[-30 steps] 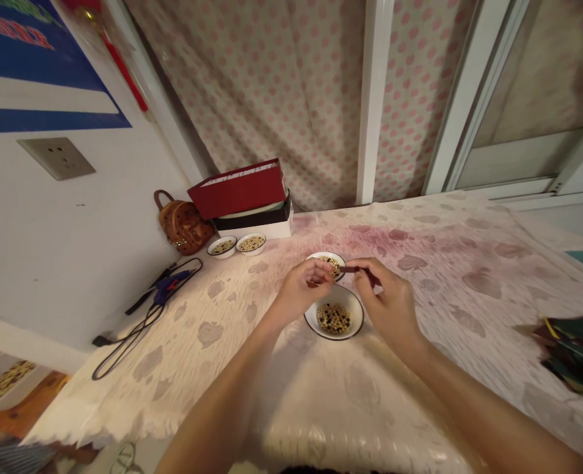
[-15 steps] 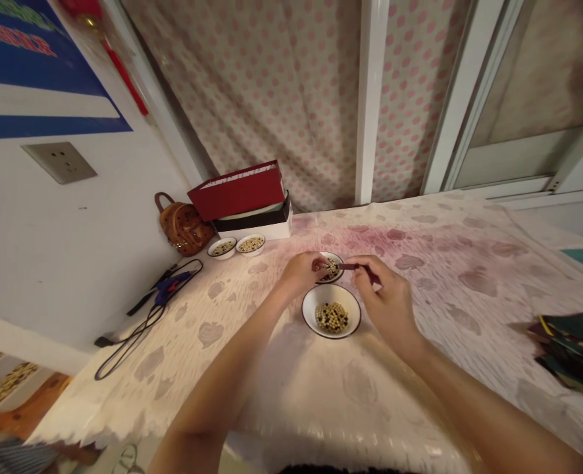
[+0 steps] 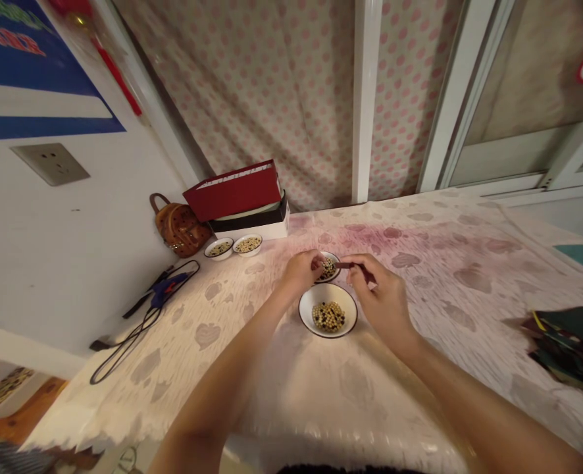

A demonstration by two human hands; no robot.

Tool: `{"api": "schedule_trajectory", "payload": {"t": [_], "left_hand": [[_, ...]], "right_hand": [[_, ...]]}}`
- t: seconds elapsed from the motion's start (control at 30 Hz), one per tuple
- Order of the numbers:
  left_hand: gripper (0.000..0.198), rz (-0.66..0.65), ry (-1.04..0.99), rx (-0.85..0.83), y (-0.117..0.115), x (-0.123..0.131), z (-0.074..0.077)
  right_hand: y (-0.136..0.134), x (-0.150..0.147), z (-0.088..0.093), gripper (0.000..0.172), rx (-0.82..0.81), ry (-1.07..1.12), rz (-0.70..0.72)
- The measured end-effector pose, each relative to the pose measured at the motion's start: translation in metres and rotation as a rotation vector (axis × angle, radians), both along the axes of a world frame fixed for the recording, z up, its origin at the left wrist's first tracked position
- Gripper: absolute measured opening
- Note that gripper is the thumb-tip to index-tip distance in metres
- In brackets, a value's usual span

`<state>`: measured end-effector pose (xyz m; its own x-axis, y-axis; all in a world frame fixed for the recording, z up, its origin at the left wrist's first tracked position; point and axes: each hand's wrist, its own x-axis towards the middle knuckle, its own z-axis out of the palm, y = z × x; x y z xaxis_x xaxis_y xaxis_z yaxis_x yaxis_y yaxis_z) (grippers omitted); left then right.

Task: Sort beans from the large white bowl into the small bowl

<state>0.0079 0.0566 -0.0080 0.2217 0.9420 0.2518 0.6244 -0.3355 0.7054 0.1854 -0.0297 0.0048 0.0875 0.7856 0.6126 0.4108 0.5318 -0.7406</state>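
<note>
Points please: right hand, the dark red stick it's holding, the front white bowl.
Right hand (image 3: 383, 306): head view, on the back of the hand.
Dark red stick (image 3: 345, 265): head view, on the part showing beyond the fingers.
Front white bowl (image 3: 328, 293): head view, on the bare inner wall above the beans.

The left hand curls over a small round white bowl of beans; the right hand pinches a slim dark-red stick at its rim. A larger black-rimmed white bowl of mixed beans sits at 6 o'clock.
</note>
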Motion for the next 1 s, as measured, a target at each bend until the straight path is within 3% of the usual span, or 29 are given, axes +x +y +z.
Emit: {"api": "schedule_trajectory", "payload": {"t": [0.1, 0.17, 0.27, 0.43, 0.63, 1.0], "left_hand": [[0.018, -0.028, -0.348, -0.101, -0.017, 0.000, 0.002], [0.023, -0.117, -0.607, -0.249, -0.032, 0.001, 0.004], [0.036, -0.192, -0.810, -0.367, -0.051, 0.002, 0.008], [0.035, -0.216, -0.802, -0.241, -0.062, 0.004, 0.012], [0.026, -0.155, -0.699, -0.048, -0.066, 0.005, 0.014], [0.025, -0.140, -0.680, -0.058, -0.069, 0.006, 0.012]], "right_hand": [[0.001, -0.001, -0.001, 0.024, 0.009, 0.002, 0.006], [0.000, -0.002, -0.002, 0.023, 0.010, -0.003, 0.013], [-0.001, -0.004, -0.003, 0.024, -0.004, -0.016, 0.035], [-0.004, -0.004, -0.003, 0.024, -0.013, -0.023, 0.044], [-0.003, -0.004, -0.001, 0.023, -0.008, -0.048, 0.056], [-0.001, -0.004, -0.005, 0.024, 0.007, -0.091, 0.097]]}}
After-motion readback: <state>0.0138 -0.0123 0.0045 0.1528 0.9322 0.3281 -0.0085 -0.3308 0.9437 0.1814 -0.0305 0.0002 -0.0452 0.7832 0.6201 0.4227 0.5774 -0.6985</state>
